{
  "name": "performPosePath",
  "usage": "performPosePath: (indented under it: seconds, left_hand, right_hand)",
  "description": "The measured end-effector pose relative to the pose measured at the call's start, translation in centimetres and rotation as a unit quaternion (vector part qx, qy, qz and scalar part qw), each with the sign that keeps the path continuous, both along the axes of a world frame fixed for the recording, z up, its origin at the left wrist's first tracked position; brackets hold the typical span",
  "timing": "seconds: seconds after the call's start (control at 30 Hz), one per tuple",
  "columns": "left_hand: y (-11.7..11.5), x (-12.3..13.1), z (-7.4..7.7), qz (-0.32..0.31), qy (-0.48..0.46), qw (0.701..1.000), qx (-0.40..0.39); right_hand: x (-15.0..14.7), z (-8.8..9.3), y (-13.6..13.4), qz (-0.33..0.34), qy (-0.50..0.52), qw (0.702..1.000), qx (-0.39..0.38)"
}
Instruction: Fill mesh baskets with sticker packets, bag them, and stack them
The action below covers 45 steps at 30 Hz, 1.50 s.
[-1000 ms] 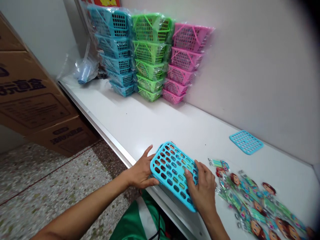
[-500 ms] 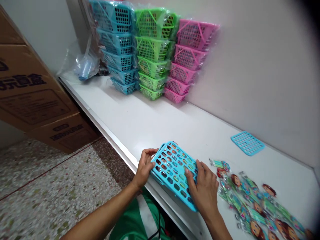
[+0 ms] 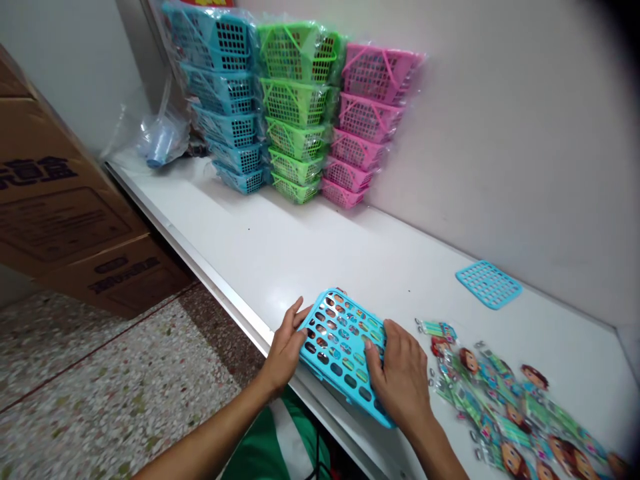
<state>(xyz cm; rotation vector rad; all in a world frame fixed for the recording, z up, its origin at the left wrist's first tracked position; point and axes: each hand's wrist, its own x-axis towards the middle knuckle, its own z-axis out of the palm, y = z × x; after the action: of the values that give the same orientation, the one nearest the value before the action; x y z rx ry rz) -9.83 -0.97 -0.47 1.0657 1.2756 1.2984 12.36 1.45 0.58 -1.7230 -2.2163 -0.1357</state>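
Note:
A blue plastic basket with a perforated lid (image 3: 345, 347) rests at the table's front edge, and colourful printed packets show through the lid's holes. My left hand (image 3: 287, 347) grips the basket's left end, thumb on the rim and fingers curled round the side. At the opposite end my right hand (image 3: 400, 367) wraps the far side, its thumb pressing on top of the lid. The basket's walls are mostly hidden beneath the lid. Right of it lie several clear-wrapped packets with cartoon figures (image 3: 510, 407).
Stacks of bagged blue baskets (image 3: 220, 93), green baskets (image 3: 295, 107) and pink baskets (image 3: 370, 120) stand by the wall. Another blue lid (image 3: 489, 284) lies at the back right. A clear plastic bag (image 3: 163, 140) sits far left. Cardboard boxes (image 3: 65, 207) stand left of the white table (image 3: 320, 247).
The view has shifted slightly. Both hands keep their hold on the lidded basket, and the lid's left end now sits more evenly over the rim.

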Motion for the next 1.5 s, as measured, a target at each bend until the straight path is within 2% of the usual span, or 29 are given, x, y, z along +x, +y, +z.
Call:
performPosePath:
  seconds: [0.07,0.17,0.3,0.4,0.47,0.53,0.6,0.63,0.7,0.87,1.0,1.1,1.23,1.5]
  left_hand:
    - [0.3,0.2,0.3,0.012,0.017,1.0,-0.006]
    - [1.1,0.4,1.4,0.036,0.137,0.99,0.012]
    - [2.1,1.1,2.7,0.028,0.304,0.952,-0.008]
    - [2.3,1.7,2.6,0.045,0.38,0.921,0.067]
    - [2.2,1.9,2.4,0.017,0.418,0.895,0.158]
    - [1.8,2.0,2.5,-0.078,0.447,0.867,0.206]
    - [1.3,2.0,2.9,-0.175,0.467,0.843,0.203]
    - [1.0,2.0,3.1,-0.202,0.476,0.834,0.191]
    - [0.5,2.1,3.5,-0.217,0.496,0.823,0.172]
    - [0.3,2.3,3.5,-0.219,0.535,0.799,0.167]
    - [0.3,2.4,3.3,-0.183,0.56,0.783,0.199]
    - [0.2,2.4,3.3,-0.155,0.577,0.772,0.215]
    - [0.2,2.4,3.4,-0.156,0.592,0.758,0.223]
    - [0.1,2.3,3.6,-0.176,0.594,0.751,0.228]
  right_hand:
    - [-0.2,0.2,0.0,0.008,-0.028,1.0,0.001]
    - [-0.4,0.4,0.0,0.021,-0.058,0.998,-0.003]
    - [-0.3,0.2,0.2,0.027,-0.059,0.998,0.003]
    - [-0.1,0.0,0.4,0.055,-0.048,0.997,0.017]
    - [0.0,-0.1,0.5,0.073,-0.036,0.997,0.016]
    - [0.1,0.2,0.8,0.082,-0.023,0.996,0.003]
    - [0.3,0.7,1.2,0.084,-0.011,0.996,-0.015]
    - [0.4,1.1,1.5,0.085,-0.005,0.996,-0.027]
    - [0.4,2.0,2.2,0.091,0.006,0.994,-0.053]
    - [-0.6,3.8,4.6,0.163,0.081,0.978,-0.102]
    - [-1.7,3.9,6.1,0.211,0.102,0.962,-0.141]
    - [-1.9,3.6,6.3,0.219,0.112,0.96,-0.136]
    - [-1.8,3.5,6.2,0.229,0.125,0.957,-0.126]
    - [-2.8,4.8,7.4,0.212,0.043,0.956,-0.196]
